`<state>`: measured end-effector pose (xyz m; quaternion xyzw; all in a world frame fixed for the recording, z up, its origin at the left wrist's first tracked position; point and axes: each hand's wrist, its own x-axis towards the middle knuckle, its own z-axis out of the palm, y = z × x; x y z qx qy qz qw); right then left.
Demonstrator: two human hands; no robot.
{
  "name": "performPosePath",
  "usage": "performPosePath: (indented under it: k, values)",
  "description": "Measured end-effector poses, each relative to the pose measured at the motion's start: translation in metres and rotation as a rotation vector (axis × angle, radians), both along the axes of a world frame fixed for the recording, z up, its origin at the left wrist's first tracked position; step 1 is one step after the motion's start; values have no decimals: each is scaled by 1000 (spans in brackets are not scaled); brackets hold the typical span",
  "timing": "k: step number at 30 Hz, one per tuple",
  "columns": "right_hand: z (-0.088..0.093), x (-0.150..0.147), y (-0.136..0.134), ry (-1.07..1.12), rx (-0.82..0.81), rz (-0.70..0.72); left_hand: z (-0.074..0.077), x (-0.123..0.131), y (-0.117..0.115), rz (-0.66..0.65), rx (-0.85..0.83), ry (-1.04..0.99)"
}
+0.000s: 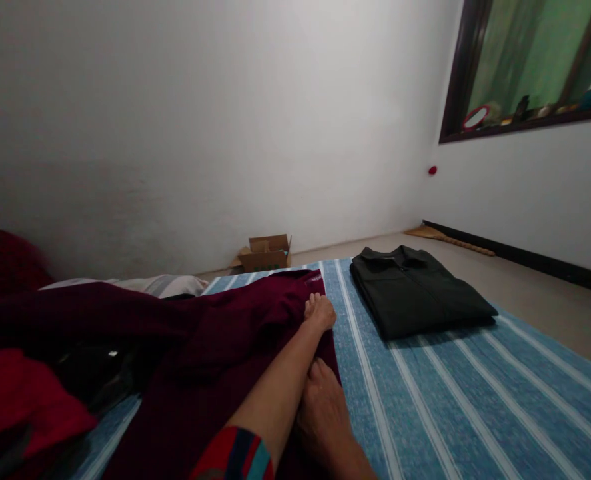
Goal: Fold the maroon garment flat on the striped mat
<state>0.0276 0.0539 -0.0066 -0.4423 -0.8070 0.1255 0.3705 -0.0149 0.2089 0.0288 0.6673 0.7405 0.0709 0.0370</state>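
Observation:
A maroon garment [215,347] lies spread over the striped bed sheet, with one long part stretching off to the left. My left hand [320,311], its arm reaching across from the lower left, is closed on the garment's right edge near the far corner, beside a small shiny patch. Closer to me, my right hand [325,407] has its fingers curled on the same edge, partly behind my left forearm. To the right of both hands, a dark folded jacket [420,293] with a collar rests flat on the bed.
The blue bed sheet [455,400] has white stripes. Red clothing [20,393] and dark items lie at left, with a pale striped cloth [170,285] behind. Past the bed are a cardboard box [265,257] and a broom [445,237] on the floor. A window [535,60] is upper right.

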Motion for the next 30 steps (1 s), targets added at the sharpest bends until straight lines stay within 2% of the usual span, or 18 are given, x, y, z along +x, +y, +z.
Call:
performPosePath:
  k: [5, 11, 16, 22, 30]
  values:
    - [-4, -2, 1, -32, -6, 37, -26, -12, 43, 23, -41, 21]
    - [-16, -4, 2, -80, 24, -10, -39, -24, 58, -57, -18, 38]
    - [-27, -7, 1, -97, 36, -64, -43, -27, 67, -79, 136, 112]
    - [-33, -8, 2, -98, 35, -83, -40, -32, 84, -53, 19, 112]
    - [-31, -7, 4, -126, -21, -79, -37, -36, 92, -93, 9, 119]
